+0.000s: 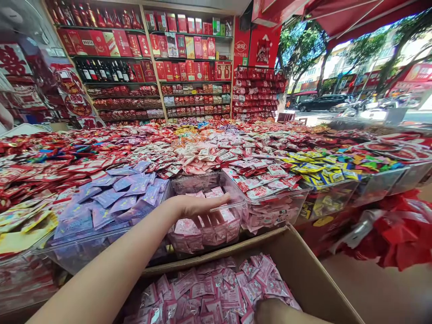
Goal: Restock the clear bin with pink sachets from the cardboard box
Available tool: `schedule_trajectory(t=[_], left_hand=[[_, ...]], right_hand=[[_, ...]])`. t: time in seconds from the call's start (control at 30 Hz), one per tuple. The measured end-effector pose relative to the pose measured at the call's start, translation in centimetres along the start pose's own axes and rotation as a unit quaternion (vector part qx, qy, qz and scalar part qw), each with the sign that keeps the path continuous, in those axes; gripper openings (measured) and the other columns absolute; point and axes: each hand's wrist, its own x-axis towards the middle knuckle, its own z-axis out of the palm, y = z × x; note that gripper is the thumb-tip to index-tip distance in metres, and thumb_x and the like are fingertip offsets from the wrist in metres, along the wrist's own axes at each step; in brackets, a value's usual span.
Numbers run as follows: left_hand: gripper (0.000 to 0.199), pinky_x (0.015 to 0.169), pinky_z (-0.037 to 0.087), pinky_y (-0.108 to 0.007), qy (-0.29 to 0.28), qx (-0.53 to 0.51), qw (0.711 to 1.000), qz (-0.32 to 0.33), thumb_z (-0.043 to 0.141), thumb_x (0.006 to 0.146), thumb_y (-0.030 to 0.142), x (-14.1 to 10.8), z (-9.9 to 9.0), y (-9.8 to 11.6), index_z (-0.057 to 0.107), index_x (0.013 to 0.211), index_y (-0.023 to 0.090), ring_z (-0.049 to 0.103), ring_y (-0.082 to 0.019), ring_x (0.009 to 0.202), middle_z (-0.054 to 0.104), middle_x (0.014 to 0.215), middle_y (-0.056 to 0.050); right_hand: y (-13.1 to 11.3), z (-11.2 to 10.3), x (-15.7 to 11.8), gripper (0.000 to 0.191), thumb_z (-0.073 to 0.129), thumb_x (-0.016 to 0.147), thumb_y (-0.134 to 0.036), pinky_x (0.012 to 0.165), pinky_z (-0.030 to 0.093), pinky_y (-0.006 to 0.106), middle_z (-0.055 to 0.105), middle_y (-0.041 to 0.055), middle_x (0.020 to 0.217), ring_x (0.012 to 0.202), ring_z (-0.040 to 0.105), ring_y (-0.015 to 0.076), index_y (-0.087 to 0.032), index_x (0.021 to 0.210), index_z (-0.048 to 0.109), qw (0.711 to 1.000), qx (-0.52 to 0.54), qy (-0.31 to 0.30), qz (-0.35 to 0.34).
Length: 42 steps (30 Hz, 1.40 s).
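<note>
My left hand (199, 206) reaches over the front rim of a clear plastic bin (240, 211) partly filled with small pink candy packets (189, 227). Its thumb stretches to the right, and the fingers point down, apart, near the front wall; they are blurred, and I see nothing held in them. Below, a cardboard box (300, 261) contains many similar pink packets (216, 292). Low in that box is my right hand (268, 309), dark and blurred among the packets. Its fingers are hidden, so whether it grips any packet does not show.
Purple packets (118, 193) heap up to the left, and red-and-white packets (266, 175) fill the bin to the right. Yellow packets (324, 168) lie farther right. Red bags (398, 234) hang at the right edge. Shelves of boxes and bottles (151, 58) stand behind.
</note>
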Motion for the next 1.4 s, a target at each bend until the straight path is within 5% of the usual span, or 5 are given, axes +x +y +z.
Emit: schedule_trajectory(t=[0.23, 0.47, 0.63, 0.83, 1.4], left_hand=[[0.078, 0.062, 0.043, -0.030, -0.034, -0.024, 0.999, -0.011, 0.019, 0.063, 0.075, 0.1, 0.0, 0.0, 0.063, 0.089, 0.015, 0.055, -0.020, 0.070, 0.061, 0.087, -0.010], [0.074, 0.063, 0.042, -0.029, -0.044, -0.023, 0.999, -0.003, 0.021, 0.066, 0.072, 0.2, 0.0, 0.0, 0.064, 0.088, 0.016, 0.054, -0.017, 0.066, 0.063, 0.084, -0.008], [0.072, 0.065, 0.041, -0.029, -0.041, -0.021, 0.999, -0.004, 0.019, 0.069, 0.070, 0.3, -0.1, 0.1, 0.063, 0.088, 0.015, 0.054, -0.017, 0.068, 0.063, 0.086, -0.008], [0.073, 0.066, 0.041, -0.029, -0.052, -0.031, 0.998, -0.005, 0.020, 0.068, 0.071, 0.4, -0.2, 0.1, 0.062, 0.090, 0.016, 0.054, -0.018, 0.071, 0.062, 0.090, -0.007], [0.073, 0.068, 0.043, -0.032, -0.061, -0.042, 0.997, -0.004, 0.023, 0.067, 0.072, 0.6, 0.0, -0.5, 0.063, 0.091, 0.016, 0.055, -0.018, 0.073, 0.063, 0.089, -0.007]], right_hand=[[-3.7, -3.8, -2.1, 0.024, 0.052, 0.048, -0.024, 0.036, 0.021, 0.026, 0.018, -0.0016, 0.030, 0.038, 0.041, 0.0164, -0.023, 0.028, 0.038, 0.973, -0.224, 0.014, 0.049], [-8.4, -8.1, -2.9, 0.016, 0.052, 0.066, -0.032, 0.045, 0.029, 0.019, 0.040, -0.0042, 0.053, 0.051, 0.038, 0.0076, -0.015, 0.065, 0.049, 0.988, 0.068, 0.140, 0.019], [-9.2, -8.0, -2.7, 0.027, 0.053, 0.067, -0.039, 0.037, 0.029, 0.018, 0.040, -0.0081, 0.049, 0.035, 0.035, 0.0045, -0.017, 0.069, 0.038, 0.946, 0.300, 0.105, 0.064], [-9.5, -8.8, -3.2, 0.027, 0.059, 0.063, -0.036, 0.038, 0.028, 0.016, 0.051, -0.0049, 0.054, 0.038, 0.045, 0.0044, -0.015, 0.072, 0.045, 0.925, 0.359, 0.100, 0.077], [-8.7, -6.8, -3.7, 0.007, 0.049, 0.066, -0.019, 0.047, 0.029, 0.017, 0.044, -0.0035, 0.058, 0.055, 0.040, 0.0079, -0.017, 0.070, 0.054, 0.996, 0.039, 0.078, 0.005]])
